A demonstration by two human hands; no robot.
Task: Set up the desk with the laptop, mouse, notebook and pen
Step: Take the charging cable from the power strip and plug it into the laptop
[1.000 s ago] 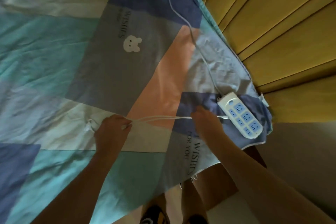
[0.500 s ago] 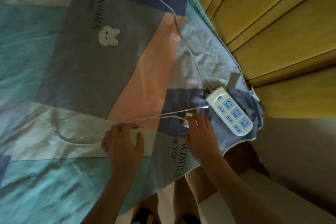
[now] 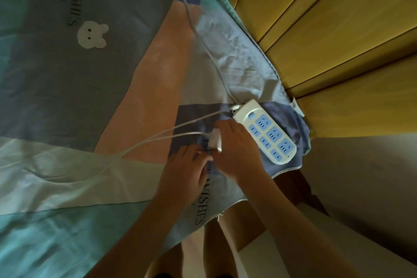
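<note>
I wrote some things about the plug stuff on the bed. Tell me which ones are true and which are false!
1. The power strip lies on the bedsheet. True.
2. The right hand holds a white charger block. True.
3. The charger block is plugged into the power strip. False: it is still beside it, in the hand.
4. The left hand is far from the right hand. False: they are close together.
5. A laptop sits on the sheet. False: none is visible.

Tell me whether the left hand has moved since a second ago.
Yes. The left hand has moved right along the bedsheet, toward the power strip, and now sits against the right hand.
</note>
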